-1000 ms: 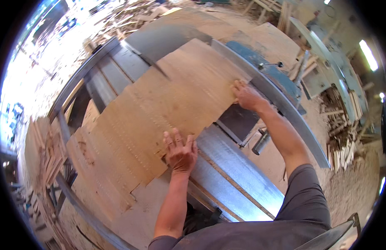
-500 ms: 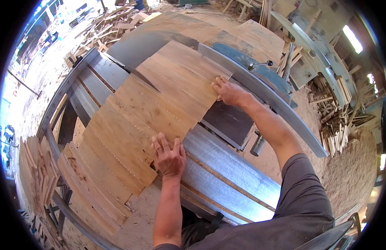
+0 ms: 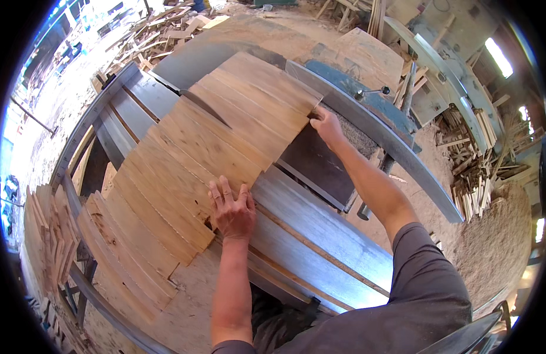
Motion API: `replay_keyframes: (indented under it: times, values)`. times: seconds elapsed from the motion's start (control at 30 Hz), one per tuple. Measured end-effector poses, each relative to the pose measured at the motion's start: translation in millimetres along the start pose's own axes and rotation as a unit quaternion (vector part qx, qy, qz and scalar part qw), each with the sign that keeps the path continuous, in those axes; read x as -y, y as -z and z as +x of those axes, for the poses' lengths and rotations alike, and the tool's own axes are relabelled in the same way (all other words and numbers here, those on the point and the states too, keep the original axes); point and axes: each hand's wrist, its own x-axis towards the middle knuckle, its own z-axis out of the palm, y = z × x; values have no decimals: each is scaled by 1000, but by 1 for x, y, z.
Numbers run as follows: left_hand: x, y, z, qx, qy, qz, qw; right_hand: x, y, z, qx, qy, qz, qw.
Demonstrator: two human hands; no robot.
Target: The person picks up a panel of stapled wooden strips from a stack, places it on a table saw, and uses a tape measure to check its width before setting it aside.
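Note:
A wide wooden panel of edge-joined strips with stepped ends (image 3: 184, 159) lies across the metal saw table (image 3: 320, 236). My left hand (image 3: 233, 212) rests on the panel's near edge with fingers stretched out and apart, close to a small dark notch. At the panel's right corner, beside the fence, my right hand (image 3: 326, 128) has its fingers curled against the near edge. Its fingertips are partly hidden there. A dark curved saw blade (image 3: 207, 108) shows along a step between the strips, left of the right hand.
A long metal fence (image 3: 379, 135) runs along the right, with a ball-ended lever (image 3: 372, 92) behind it. Stacked boards (image 3: 49, 236) stand at the left. Scrap wood (image 3: 161, 41) is heaped at the far left, and more offcuts (image 3: 473, 189) lie at the right near sawdust.
My right hand has gone from lying on top of the panel's corner to curling at its edge. The panel and my left hand have shifted slightly away and to the left.

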Motion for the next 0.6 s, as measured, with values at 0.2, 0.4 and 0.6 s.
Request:
replay_keyframes:
  times: [0.2, 0.4, 0.6]
  values:
    - [6, -2, -2, -5, -7, 15, 1000, 7, -19, 2, -55, -92, 333, 937]
    - [5, -8, -2, -22, -14, 14, 1000, -1, -9, 6, -15, -73, 359, 930]
    - [6, -6, -2, -23, -8, 17, 1000, 0, -10, 7, 13, -49, 324, 944]
